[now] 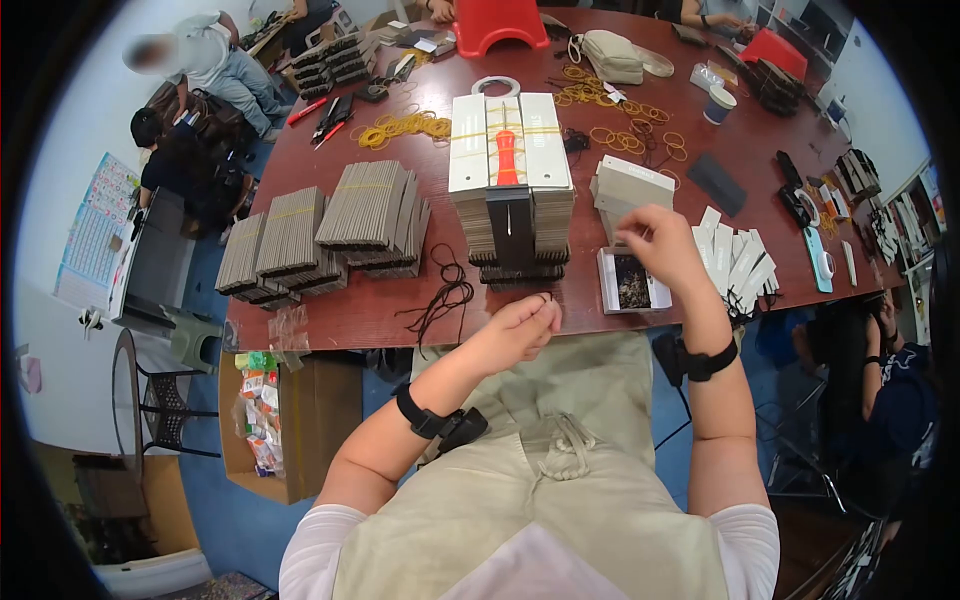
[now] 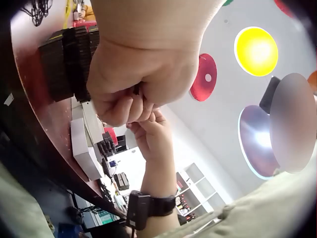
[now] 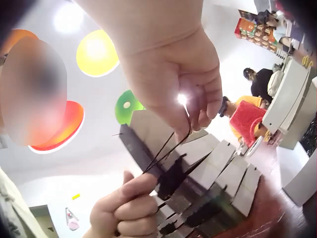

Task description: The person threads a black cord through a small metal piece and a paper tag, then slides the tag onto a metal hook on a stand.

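Close to the table's front edge, my left hand [image 1: 530, 328] has its fingers curled and grips a thin black cord [image 3: 159, 157]. A dark bit of it shows inside that fist in the left wrist view. My right hand [image 1: 662, 248], raised over a small white box [image 1: 608, 285] with dark bits inside, pinches the cord's other end between thumb and fingertips. Two thin strands slope between the hands in the right wrist view. Ahead of the left hand stands a tall banded stack of white-topped cards [image 1: 470, 150], with a red-handled tool [image 1: 507, 155] on top.
Banded grey card bundles [image 1: 365, 205] sit at the left. A loose tangle of black cord [image 1: 440, 300] lies between them and the tall stack. White tags [image 1: 735, 260] spread at the right, near a paper cup [image 1: 718, 105]. Yellow rubber bands [image 1: 405, 128] lie further back.
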A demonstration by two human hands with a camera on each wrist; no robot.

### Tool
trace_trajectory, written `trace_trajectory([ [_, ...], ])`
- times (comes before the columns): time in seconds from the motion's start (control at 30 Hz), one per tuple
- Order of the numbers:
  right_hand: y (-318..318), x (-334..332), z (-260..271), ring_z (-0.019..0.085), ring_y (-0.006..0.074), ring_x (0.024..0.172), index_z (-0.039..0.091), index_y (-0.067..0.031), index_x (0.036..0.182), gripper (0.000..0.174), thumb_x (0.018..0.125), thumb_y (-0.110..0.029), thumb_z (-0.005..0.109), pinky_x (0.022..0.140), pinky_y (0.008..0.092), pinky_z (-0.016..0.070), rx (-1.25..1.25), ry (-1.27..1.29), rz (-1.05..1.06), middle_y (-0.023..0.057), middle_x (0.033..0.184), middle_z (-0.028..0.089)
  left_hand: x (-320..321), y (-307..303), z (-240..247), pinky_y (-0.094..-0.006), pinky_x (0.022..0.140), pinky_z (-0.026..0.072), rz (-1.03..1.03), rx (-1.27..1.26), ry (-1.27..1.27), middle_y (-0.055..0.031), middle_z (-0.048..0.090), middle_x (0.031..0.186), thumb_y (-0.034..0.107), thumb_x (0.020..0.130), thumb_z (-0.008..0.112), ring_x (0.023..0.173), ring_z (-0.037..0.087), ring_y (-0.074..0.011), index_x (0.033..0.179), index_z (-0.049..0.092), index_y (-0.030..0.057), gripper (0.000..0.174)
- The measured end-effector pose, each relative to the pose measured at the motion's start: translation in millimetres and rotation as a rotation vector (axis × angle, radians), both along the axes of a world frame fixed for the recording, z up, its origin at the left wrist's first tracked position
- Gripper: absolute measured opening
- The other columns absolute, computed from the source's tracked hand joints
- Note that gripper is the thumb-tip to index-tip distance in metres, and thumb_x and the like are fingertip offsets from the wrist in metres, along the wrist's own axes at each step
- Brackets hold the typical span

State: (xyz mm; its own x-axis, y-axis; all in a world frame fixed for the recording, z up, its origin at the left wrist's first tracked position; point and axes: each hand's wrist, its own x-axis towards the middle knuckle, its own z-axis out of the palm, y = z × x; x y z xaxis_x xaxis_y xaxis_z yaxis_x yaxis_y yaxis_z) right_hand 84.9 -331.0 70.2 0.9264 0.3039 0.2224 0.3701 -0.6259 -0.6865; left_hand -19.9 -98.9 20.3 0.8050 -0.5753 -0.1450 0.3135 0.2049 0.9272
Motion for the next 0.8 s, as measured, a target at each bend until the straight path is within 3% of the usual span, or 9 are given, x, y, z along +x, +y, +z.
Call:
trace_trajectory([
  [0.07,-9,21,-14,0.058,0.0248,0.080,0.062,-0.0037,0.085,0.019,0.069,-0.010,0.069,0.069,0.0328,0.0473,-0.119,-0.336,-0.039,0.0107,0.083,0.059,-1,3,7,-0.0204,0.047,0.0253,0.038,0.015,0.000,0.0045,0.035,0.062,0.029,0.098,0.034,0.051,0.026,-0.0053,0.088,0.046,0.0064,0.028],
  [0.17,-11,42,-37,0.056,0.0277,0.085,0.061,-0.0053,0.091,0.027,0.066,-0.011,0.070,0.074,0.0372,0.0468,-0.380,-0.524,-0.207,0.0096,0.087,0.060,-1,8,10,-0.0208,0.050,0.0290,0.085,0.012,0.037,0.0032,0.040,0.063,0.029,0.098,0.035,0.054,0.032,-0.0061,0.085,0.047,0.0054,0.029],
  [0.27,-14,54,-44,0.057,0.0255,0.084,0.064,-0.0090,0.083,0.021,0.064,-0.015,0.071,0.071,0.0367,0.0481,-0.551,-0.503,-0.237,0.0074,0.086,0.060,-3,17,6,-0.0214,0.056,0.0351,0.129,0.251,-0.115,0.0008,0.047,0.068,0.028,0.097,0.037,0.061,0.041,-0.0074,0.086,0.050,0.0037,0.030],
  [0.37,-28,67,-54,0.057,0.0249,0.084,0.066,-0.0109,0.078,0.016,0.063,-0.015,0.070,0.070,0.0376,0.0480,-0.488,-0.466,-0.169,0.0034,0.084,0.060,-6,27,0,-0.0222,0.063,0.0392,0.195,0.205,-0.169,-0.0005,0.051,0.074,0.027,0.097,0.039,0.068,0.046,-0.0083,0.088,0.054,0.0028,0.030],
  [0.47,-27,66,-50,0.057,0.0240,0.083,0.066,-0.0118,0.074,0.012,0.064,-0.016,0.070,0.069,0.0369,0.0483,-0.515,-0.391,-0.229,0.0004,0.082,0.061,-8,38,6,-0.0228,0.065,0.0410,0.227,0.146,-0.006,-0.0010,0.052,0.077,0.028,0.096,0.040,0.069,0.047,-0.0084,0.092,0.055,0.0027,0.030],
  [0.63,-14,53,-42,0.056,0.0269,0.087,0.064,-0.0091,0.077,0.024,0.058,-0.020,0.075,0.070,0.0398,0.0488,-0.420,-0.559,-0.237,0.0057,0.084,0.059,-14,43,9,-0.0207,0.055,0.0353,0.296,0.135,0.040,-0.0003,0.051,0.074,0.030,0.096,0.039,0.060,0.041,-0.0066,0.089,0.054,0.0036,0.031],
  [0.8,-24,63,-50,0.059,0.0263,0.078,0.067,-0.0098,0.076,0.015,0.064,-0.018,0.071,0.069,0.0376,0.0489,-0.465,-0.477,-0.267,0.0077,0.079,0.062,-24,46,12,-0.0195,0.049,0.0295,0.304,0.090,0.089,0.0005,0.050,0.070,0.031,0.097,0.038,0.053,0.034,-0.0054,0.087,0.054,0.0048,0.032],
])
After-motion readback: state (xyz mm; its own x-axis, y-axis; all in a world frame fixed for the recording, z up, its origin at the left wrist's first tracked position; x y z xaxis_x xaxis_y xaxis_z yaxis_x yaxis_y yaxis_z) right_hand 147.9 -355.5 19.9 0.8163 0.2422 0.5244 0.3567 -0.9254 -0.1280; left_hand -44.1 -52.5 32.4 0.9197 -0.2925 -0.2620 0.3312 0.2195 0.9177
